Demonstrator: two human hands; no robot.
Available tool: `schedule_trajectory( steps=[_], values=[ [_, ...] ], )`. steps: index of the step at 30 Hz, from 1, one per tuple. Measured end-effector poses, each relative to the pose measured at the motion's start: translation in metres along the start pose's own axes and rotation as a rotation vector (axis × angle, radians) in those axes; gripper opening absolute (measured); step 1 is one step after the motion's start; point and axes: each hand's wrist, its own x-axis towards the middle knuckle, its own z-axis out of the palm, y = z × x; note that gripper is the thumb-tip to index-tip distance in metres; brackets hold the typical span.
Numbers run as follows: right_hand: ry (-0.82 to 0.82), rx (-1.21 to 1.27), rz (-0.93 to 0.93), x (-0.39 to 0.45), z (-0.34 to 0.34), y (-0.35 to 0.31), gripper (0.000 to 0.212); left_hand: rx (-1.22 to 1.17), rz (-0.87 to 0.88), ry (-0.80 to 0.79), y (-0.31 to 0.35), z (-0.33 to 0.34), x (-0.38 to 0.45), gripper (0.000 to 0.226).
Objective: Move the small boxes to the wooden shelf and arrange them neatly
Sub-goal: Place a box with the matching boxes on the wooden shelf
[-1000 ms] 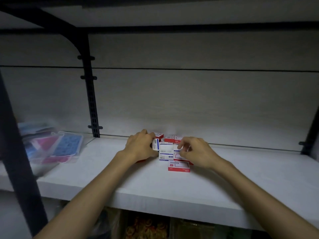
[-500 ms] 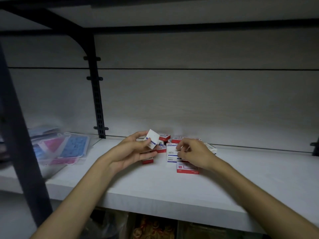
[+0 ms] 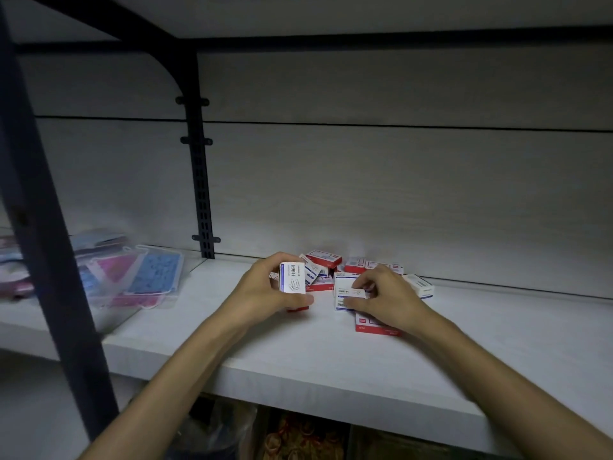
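Dim light, print on the boxes unreadable. Loose pile of small boxes (image 3: 353, 270) sits on the white wooden shelf (image 3: 331, 353) near the back wall, partly covered by both hands, so count and how they stack can't be told. Below the shelf edge, at 6 o'clock, only dark blurred packaging shows. Left edge blurry: clear packets (image 3: 132, 280) with pink and blue contents lie at 9 o'clock from the pile, partly behind the dark frame post (image 3: 43, 227).

Left hand (image 3: 262, 290) fingers curled around one white box (image 3: 292, 277), gripping it upright with thumb below and fingers over the top; a red-edged box (image 3: 298, 308) peeks out under the thumb, contact unclear. Right hand (image 3: 388, 297) fingers bent, pinching a white box with blue lines (image 3: 346, 292) at the pile's front; whether it is lifted can't be told. A red and white box (image 3: 373, 327) lies flat under the right palm at 6 o'clock from it. Another white box (image 3: 423, 286) lies at 3 o'clock of the right hand.
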Motion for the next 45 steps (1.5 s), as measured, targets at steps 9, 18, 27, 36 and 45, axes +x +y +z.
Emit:
schedule_trajectory(
  steps=[9, 18, 27, 36, 45],
  values=[
    [-0.054, 0.051, -0.064, -0.007, -0.001, -0.001, 0.042, -0.082, -0.155, 0.04, -0.003, 0.002, -0.009, 0.057],
    [-0.05, 0.125, -0.132, -0.007, 0.004, -0.002, 0.044, -0.222, -0.256, 0.006, -0.013, 0.001, -0.021, 0.067],
    [-0.014, 0.47, -0.052, -0.012, -0.003, -0.005, 0.051, -0.379, -0.18, -0.013, -0.017, -0.001, -0.029, 0.056],
    [0.054, 0.835, 0.049, -0.051, -0.025, -0.017, 0.04, -0.345, -0.055, -0.031, -0.014, -0.003, -0.029, 0.046],
    [0.137, 0.873, 0.111, -0.134, -0.055, 0.0, 0.044, -0.336, 0.115, -0.205, 0.012, 0.05, -0.04, 0.047]
  ],
)
